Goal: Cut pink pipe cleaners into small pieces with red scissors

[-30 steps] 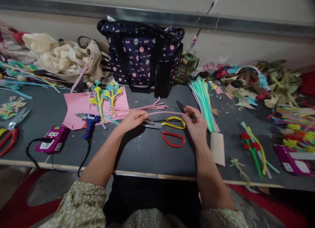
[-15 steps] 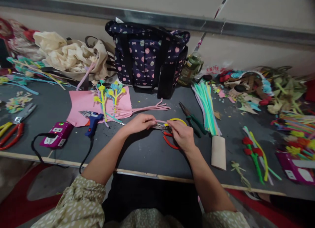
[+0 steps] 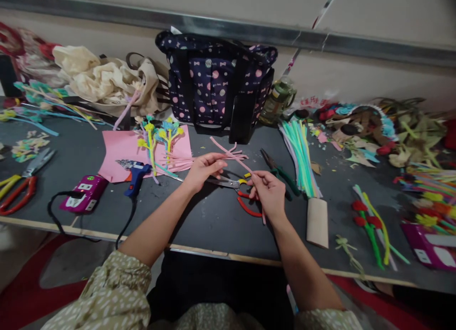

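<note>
A pink pipe cleaner [image 3: 237, 159] slants up and left from my right hand [image 3: 268, 193], whose fingers are closed on it. A short pink end also shows below that hand. My left hand [image 3: 207, 170] is beside the stem, thumb and fingers apart; whether a fingertip touches it is hard to tell. Beneath my hands lie scissors [image 3: 230, 183] with red and yellow handles, partly covered by the right hand. Behind them, a bunch of pink pipe cleaners [image 3: 181, 163] lies partly on a pink sheet [image 3: 119, 152], along with yellow-stemmed flower sprigs [image 3: 151, 145].
To the left are a blue glue gun [image 3: 135, 173], a purple power strip [image 3: 85, 193] and more scissors [image 3: 28, 183]. Pliers [image 3: 281, 171], green pipe cleaners [image 3: 297, 154] and a cardboard tube [image 3: 317, 223] are right. A patterned bag [image 3: 213, 88] and phone [image 3: 242, 118] stand behind.
Both hands were pinching a pink pipe cleaner low over the scissors. The left fingers have since parted, and the stem now tilts up and left from the right hand.
</note>
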`<state>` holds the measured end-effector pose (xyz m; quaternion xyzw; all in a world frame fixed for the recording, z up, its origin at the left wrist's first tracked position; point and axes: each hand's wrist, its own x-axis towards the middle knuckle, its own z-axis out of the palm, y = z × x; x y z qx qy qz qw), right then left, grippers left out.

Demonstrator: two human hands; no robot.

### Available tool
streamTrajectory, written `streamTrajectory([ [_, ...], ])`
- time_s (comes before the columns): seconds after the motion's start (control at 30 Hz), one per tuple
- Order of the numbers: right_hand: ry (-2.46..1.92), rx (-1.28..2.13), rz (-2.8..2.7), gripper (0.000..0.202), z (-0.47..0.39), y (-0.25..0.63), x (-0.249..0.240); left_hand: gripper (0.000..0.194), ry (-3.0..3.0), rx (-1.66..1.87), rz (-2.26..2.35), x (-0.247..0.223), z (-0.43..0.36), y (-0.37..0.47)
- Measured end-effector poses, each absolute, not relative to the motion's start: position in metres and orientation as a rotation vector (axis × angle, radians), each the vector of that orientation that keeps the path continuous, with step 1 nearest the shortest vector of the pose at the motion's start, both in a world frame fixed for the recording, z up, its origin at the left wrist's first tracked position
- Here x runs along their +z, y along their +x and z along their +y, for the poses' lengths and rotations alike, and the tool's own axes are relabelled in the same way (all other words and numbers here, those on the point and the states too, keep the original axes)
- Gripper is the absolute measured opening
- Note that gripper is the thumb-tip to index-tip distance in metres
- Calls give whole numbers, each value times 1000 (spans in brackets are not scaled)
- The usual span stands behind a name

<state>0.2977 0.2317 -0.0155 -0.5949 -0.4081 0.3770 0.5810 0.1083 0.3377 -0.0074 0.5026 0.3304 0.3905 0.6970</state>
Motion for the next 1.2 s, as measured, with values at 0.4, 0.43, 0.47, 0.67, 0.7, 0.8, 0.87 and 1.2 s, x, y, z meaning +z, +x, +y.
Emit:
streamTrajectory([
  [0.4,-1380,964,-1138,26,227,288,-21,32,1082,948,808,-14,335,110],
  [0.43,-1391,929,-1158,23,226,287,-22,32,1095,922,799,-14,334,111],
  [0.47,-1404,897,-1178,21,226,286,-22,31,1107,900,791,-14,333,111],
  [0.67,-1449,919,-1273,18,224,284,-21,25,1112,890,744,-13,331,111],
  [0.7,-1441,961,-1253,19,224,284,-20,24,1111,895,734,-12,332,110],
  [0.8,-1385,1157,-1159,25,224,285,-15,24,1088,939,731,-10,337,106],
  [0.87,-1349,1301,-1120,27,224,287,-11,25,1041,1021,755,-9,344,100],
  [1.2,-1255,1774,-1211,28,221,306,4,21,798,1264,826,-5,373,76],
])
